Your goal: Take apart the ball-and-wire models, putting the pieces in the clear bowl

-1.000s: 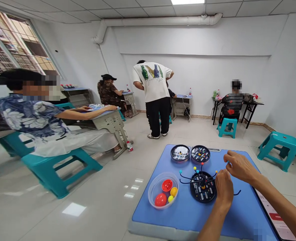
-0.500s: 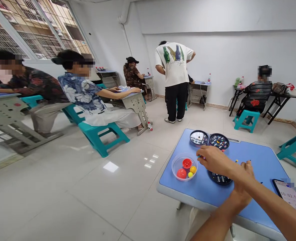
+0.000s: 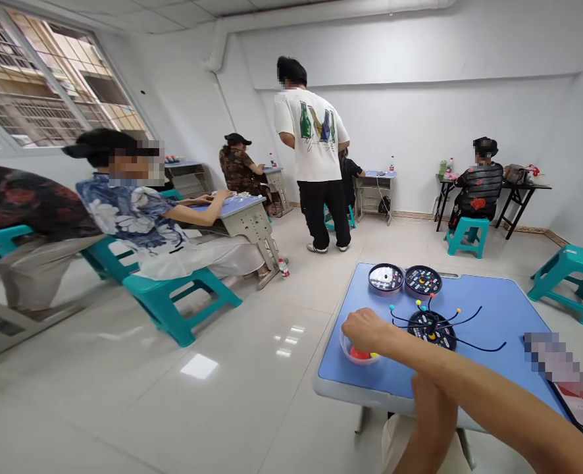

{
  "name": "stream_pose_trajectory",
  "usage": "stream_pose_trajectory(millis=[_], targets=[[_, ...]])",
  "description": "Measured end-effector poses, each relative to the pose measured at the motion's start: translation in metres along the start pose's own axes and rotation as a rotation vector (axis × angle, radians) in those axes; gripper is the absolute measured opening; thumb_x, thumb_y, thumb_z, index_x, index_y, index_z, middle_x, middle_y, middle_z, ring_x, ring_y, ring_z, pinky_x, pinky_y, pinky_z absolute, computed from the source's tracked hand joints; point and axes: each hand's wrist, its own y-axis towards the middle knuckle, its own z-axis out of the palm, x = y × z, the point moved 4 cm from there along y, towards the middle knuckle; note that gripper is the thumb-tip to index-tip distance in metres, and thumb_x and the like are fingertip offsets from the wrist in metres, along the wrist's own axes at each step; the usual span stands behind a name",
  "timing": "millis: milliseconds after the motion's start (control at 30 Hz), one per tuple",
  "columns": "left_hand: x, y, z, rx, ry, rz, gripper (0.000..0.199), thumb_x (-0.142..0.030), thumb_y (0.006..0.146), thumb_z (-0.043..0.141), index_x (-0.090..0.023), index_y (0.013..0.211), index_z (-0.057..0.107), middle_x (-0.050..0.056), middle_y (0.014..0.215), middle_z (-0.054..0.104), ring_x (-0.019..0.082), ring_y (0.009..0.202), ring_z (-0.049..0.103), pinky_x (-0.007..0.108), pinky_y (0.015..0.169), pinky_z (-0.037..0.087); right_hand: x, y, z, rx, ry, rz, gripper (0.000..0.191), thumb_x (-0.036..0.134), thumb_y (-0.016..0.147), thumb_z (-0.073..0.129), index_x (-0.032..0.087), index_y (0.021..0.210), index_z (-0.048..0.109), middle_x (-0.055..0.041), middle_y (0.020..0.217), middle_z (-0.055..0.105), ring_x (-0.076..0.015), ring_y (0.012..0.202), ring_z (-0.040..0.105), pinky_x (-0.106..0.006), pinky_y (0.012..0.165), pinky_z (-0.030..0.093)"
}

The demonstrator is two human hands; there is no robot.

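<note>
My right hand (image 3: 365, 329) is over the clear plastic bowl (image 3: 345, 350), its fingers curled down and what they hold hidden. A red half-ball (image 3: 359, 354) and something yellow (image 3: 374, 355) show in the bowl. My left hand (image 3: 433, 390) is mostly hidden below my right forearm, and its fingers do not show. Just beyond that forearm stands a round black base (image 3: 448, 337) with printed labels. Thin black curved rods (image 3: 486, 347) spread from its middle, some tipped with small coloured balls: teal (image 3: 392, 307), yellow (image 3: 418, 303), red (image 3: 432, 295) and orange (image 3: 458, 311).
Two more round black trays, one glossy (image 3: 386, 279) and one printed (image 3: 423, 282), sit at the back of the blue table (image 3: 489, 296). A phone (image 3: 568, 382) lies at the right edge. Several people sit at other desks; one person (image 3: 316, 151) stands ahead. A teal stool (image 3: 570, 280) is at right.
My right hand has moved left and down, from beside the teal ball to over the bowl. My left hand has drawn back from the rods, which now show. The view has shifted.
</note>
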Motion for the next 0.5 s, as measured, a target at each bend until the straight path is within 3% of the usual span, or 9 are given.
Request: stream_pose_trajectory(millis=[133,233,367,500], targets=[[-0.003,0.007,-0.028,-0.175,0.032,0.097,0.033,-0.027,0.093,0.037,-0.02,0.092,0.069,0.009,0.085,0.071,0.022,0.079,0.065,0.032,0.074,0.05,-0.033,-0.03,-0.029,-0.174,0.099,0.053,0.024,0.021,0.09,0.052,0.017,0.103,0.072,-0.0123,0.106,0.072,-0.0217,0.094,0.068,-0.026,0.07,0.044],[0.009,0.007,-0.043,-0.304,-0.045,0.144,0.037,-0.032,0.097,0.032,-0.019,0.095,0.067,0.01,0.085,0.069,0.02,0.076,0.065,0.032,0.074,0.051,-0.071,-0.057,-0.044,-0.275,0.141,0.166,0.026,0.018,0.09,0.048,0.018,0.094,0.074,-0.0083,0.096,0.074,-0.0188,0.089,0.066,-0.024,0.067,0.039],[0.025,0.006,-0.048,-0.434,-0.179,0.1,0.034,-0.035,0.096,0.038,-0.016,0.112,0.062,0.016,0.108,0.069,0.024,0.095,0.066,0.038,0.084,0.053,-0.101,-0.075,-0.038,-0.218,0.192,0.214,0.027,0.016,0.086,0.049,0.02,0.089,0.075,-0.0059,0.088,0.074,-0.0174,0.08,0.065,-0.024,0.064,0.037],[0.019,0.019,-0.046,-0.442,-0.211,0.09,0.041,-0.031,0.097,0.037,-0.013,0.131,0.051,0.019,0.119,0.065,0.024,0.105,0.065,0.04,0.091,0.051,-0.106,-0.074,-0.023,-0.256,0.161,0.256,0.032,0.017,0.086,0.05,0.021,0.107,0.073,-0.0082,0.106,0.073,-0.0211,0.095,0.065,-0.025,0.071,0.04]])
